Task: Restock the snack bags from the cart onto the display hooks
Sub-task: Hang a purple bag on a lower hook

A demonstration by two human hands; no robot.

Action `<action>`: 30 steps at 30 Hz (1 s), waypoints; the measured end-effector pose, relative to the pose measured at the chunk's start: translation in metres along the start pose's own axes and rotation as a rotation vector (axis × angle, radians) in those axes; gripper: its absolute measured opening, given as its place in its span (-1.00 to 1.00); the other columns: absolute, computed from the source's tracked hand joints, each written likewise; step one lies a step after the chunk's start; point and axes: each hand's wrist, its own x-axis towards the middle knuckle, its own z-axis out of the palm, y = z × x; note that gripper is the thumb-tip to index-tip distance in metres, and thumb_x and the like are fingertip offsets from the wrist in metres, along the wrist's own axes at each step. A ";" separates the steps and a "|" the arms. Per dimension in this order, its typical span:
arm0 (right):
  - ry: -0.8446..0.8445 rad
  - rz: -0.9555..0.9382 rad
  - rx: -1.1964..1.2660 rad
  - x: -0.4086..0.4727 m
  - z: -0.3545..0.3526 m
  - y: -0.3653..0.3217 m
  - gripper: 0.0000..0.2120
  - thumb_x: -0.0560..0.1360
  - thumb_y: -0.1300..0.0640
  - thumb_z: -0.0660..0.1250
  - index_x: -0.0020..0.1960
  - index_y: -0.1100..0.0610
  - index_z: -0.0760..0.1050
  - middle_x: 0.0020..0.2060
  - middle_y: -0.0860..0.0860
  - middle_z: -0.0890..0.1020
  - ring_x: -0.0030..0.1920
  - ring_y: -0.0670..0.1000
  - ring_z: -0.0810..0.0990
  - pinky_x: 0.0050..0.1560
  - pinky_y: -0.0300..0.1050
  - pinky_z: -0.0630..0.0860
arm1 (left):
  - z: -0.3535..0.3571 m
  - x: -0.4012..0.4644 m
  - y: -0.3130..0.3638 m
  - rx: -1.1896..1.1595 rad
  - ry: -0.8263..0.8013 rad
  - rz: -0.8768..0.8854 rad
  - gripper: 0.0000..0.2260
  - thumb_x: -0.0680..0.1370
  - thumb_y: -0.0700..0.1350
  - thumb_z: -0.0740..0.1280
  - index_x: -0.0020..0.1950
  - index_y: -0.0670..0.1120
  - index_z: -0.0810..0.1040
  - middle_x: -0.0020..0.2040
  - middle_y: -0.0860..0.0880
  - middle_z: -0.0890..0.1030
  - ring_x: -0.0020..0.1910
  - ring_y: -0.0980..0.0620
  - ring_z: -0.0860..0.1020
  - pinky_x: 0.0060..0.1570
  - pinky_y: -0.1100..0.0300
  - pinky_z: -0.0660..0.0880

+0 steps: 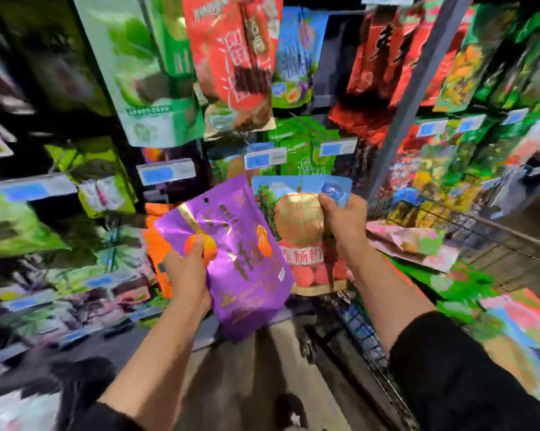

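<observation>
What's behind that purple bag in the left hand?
Behind the purple bag, held by the left hand, the blue apple bag in the right hand shows partly, with orange packets to the left. The apple bag's lower left corner is covered.

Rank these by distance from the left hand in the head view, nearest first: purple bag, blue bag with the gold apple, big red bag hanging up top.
1. Purple bag: held in the left hand itself.
2. Blue bag: just to the right, partly behind the purple one, held by the right hand.
3. Red bag: hanging high above, on the display.
</observation>
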 end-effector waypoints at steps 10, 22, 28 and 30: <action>-0.174 0.203 0.083 0.038 0.091 0.034 -0.81 0.41 0.32 0.44 -0.31 0.13 0.53 -0.32 0.04 0.55 -0.32 -0.07 0.48 -0.26 -0.08 0.44 | -0.016 0.035 0.002 0.104 0.149 0.004 -0.85 0.56 -0.26 0.31 -0.17 -0.06 0.50 -0.27 0.00 0.53 -0.35 0.12 0.47 -0.21 0.17 0.45; -0.255 0.392 0.262 0.076 0.132 0.045 -0.88 0.50 0.25 0.39 0.03 0.22 0.55 -0.13 0.06 0.60 -0.18 -0.04 0.55 -0.32 -0.32 0.46 | 0.009 0.055 -0.012 0.218 0.262 -0.065 -0.89 0.55 -0.18 0.35 -0.03 -0.18 0.45 -0.18 -0.09 0.51 -0.22 -0.03 0.50 -0.21 0.11 0.46; -0.304 0.373 0.214 0.089 0.137 0.048 -0.91 0.49 0.28 0.39 0.00 0.19 0.56 -0.10 0.11 0.63 -0.14 0.01 0.56 -0.14 -0.14 0.49 | 0.021 0.055 -0.018 0.221 0.263 -0.057 -0.84 0.55 -0.22 0.34 0.10 -0.23 0.49 -0.17 -0.09 0.54 -0.21 -0.02 0.51 -0.19 0.12 0.48; -0.327 0.372 0.203 0.092 0.140 0.050 -0.88 0.48 0.29 0.39 -0.01 0.14 0.55 -0.06 0.12 0.65 -0.13 0.01 0.59 -0.09 -0.10 0.52 | 0.022 0.057 -0.021 0.215 0.272 -0.069 -0.80 0.54 -0.20 0.35 0.12 -0.27 0.47 -0.15 -0.11 0.53 -0.19 -0.03 0.51 -0.17 0.09 0.48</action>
